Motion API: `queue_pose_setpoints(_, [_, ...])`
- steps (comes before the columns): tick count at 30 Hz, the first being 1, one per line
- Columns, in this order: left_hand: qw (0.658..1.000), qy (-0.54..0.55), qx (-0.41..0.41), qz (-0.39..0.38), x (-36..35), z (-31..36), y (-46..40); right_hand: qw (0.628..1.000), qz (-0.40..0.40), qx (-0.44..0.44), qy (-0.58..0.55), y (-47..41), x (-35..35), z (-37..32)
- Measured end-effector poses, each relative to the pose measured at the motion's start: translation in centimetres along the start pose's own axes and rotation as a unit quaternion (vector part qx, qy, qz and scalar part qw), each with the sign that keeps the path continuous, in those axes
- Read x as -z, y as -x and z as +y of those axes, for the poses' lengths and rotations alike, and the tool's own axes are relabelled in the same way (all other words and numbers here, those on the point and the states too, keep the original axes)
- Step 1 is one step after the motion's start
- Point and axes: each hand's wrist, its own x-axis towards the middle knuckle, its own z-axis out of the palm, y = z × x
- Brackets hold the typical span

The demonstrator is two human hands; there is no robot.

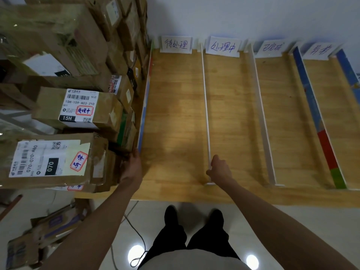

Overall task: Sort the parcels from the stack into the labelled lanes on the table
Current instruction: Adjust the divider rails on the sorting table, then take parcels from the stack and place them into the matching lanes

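Parcel stack fills the left side, brown cartons piled high at the left end of the wooden worktop. Upper front carton has a China Post label reading "15H-159-A03-210", black block "15H", and a red-bordered sticker with handwritten 处理中. Lower front carton label reads "070-070-A80", black block "070", plus a red-bordered sticker with blue handwriting, looks like 异常.

Four lanes on the worktop split by upright dividers, paper signs against the wall: 待处理, 处理中, 已完成, 异常, the last two blurred.

Left hand reaches to the stack's right edge at the lower cartons, fingers hidden behind the boxes, so grip cannot be told. Right hand is at the near end of the white divider between the first two lanes, fingers curled, touching it; whether it pinches the divider is unclear. Hands apart.

More cartons lie on the floor, lower left.
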Motion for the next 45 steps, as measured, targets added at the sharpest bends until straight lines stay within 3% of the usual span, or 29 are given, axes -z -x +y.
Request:
queue_pose_setpoints(3, [0.994,-0.085,-0.023,0.072,0.5,-0.5,0.3,1.000,-0.002,0.001,0.002,0.2,0.1,0.0])
queue_pose_setpoints(8, [0.995,-0.096,-0.015,0.031,3.8,0.1,2.2,1.000,0.008,0.006,0.009,0.9,0.7,0.1])
queue_pose_setpoints(13, [0.999,0.005,-0.045,-0.022,8.4,1.5,3.5,0.997,0.070,0.023,0.009,2.1,2.0,0.2])
queue_pose_setpoints(24, [0.977,0.050,-0.153,0.143,13.7,4.7,6.8,0.968,0.207,0.126,0.061,6.4,6.8,0.6])
queue_pose_setpoints(35, [0.967,0.085,-0.103,0.219,16.9,5.1,17.9,0.943,0.229,0.226,0.083,14.2,9.0,2.8])
queue_pose_setpoints(45, [0.950,0.124,-0.018,0.287,18.7,-3.3,24.8,0.924,0.211,0.312,0.064,19.9,7.8,-4.8])
